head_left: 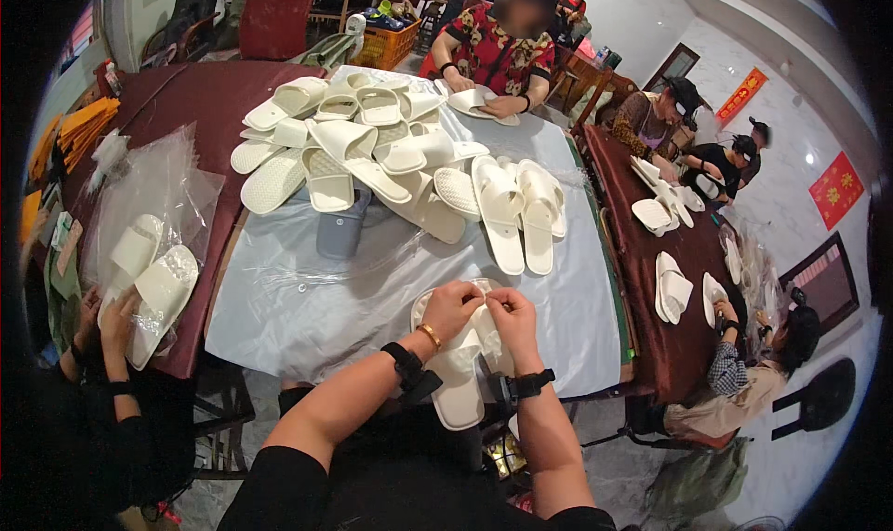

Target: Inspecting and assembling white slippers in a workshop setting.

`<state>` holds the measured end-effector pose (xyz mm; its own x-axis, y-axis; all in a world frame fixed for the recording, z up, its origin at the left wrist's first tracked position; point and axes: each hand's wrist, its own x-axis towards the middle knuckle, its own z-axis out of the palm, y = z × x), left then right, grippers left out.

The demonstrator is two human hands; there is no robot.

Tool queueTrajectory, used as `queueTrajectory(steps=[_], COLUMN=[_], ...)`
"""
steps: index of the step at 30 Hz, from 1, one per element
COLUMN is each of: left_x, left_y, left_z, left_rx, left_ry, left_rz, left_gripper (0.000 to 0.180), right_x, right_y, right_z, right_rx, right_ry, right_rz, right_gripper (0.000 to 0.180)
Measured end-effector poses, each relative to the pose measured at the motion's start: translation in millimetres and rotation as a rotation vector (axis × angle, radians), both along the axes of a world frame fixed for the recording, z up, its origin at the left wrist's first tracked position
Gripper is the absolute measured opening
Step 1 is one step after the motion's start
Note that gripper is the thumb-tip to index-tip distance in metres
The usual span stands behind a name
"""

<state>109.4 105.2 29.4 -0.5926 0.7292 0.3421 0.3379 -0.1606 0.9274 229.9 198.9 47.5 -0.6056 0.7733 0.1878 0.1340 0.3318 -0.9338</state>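
1. Head view, 6 o'clock, nearest us: our bare forearms point(346, 403) come up from the lower edge, with black straps point(406, 364) at the wrists and a gold-coloured bracelet point(429, 338) on the left.
2. Towards 6 o'clock from the centre, our left hand point(452, 313) and right hand point(514, 325) meet fingertip to fingertip over a pair of cream slippers point(459, 391). The fingers look pinched, but we cannot tell whether they grip a strap or something too small to see.
3. The pair's heel end reaches past the near edge of the table's sheet point(288, 345). We judge that letting go, or pressing down there, could tip it into our lap.
4. At 11 o'clock lies a loose heap of slippers point(381, 150), overlapping at many angles; a knock or a careless pull could, we think, start a slide.
5. For materials, we see smooth, matt soles with rounded ends and broad one-piece bands; some footbeds show a dimpled texture. The sheet is pale, shiny and wrinkled, so slippers might skid on it.
6. Towards 10 o'clock sits a blue-grey, box-like object point(341, 233), just beneath the heap.
7. Near 9 o'clock, a co-worker's hands point(118, 322) hold slippers in a crinkled clear bag point(191, 192).
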Motion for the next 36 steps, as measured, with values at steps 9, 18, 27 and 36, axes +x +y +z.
queueTrajectory(steps=[9, 18, 27, 36], left_x=[1.4, 0.5, 0.1, 0.5], left_y=[-3.8, -3.1, 1.1, -0.3], left_z=[-5.6, -1.2, -10.9, -5.5], left_rx=[-0.028, -0.04, -0.016, -0.02], left_ry=[-0.055, -0.045, 0.033, -0.002], left_rz=[-0.051, 0.079, 0.034, 0.026], left_gripper=[0.014, 0.014, 0.012, 0.014], right_x=[0.7, -0.8, -0.1, -3.1], right_y=[-7.4, -8.9, -2.3, -4.5], right_z=[-0.5, -0.7, -10.2, -7.1], right_rx=[0.092, 0.054, 0.126, 0.042], right_ry=[-0.065, -0.032, -0.067, -0.011], right_rz=[-0.003, -0.007, 0.023, 0.01], right_gripper=[0.008, 0.009, 0.009, 0.008])
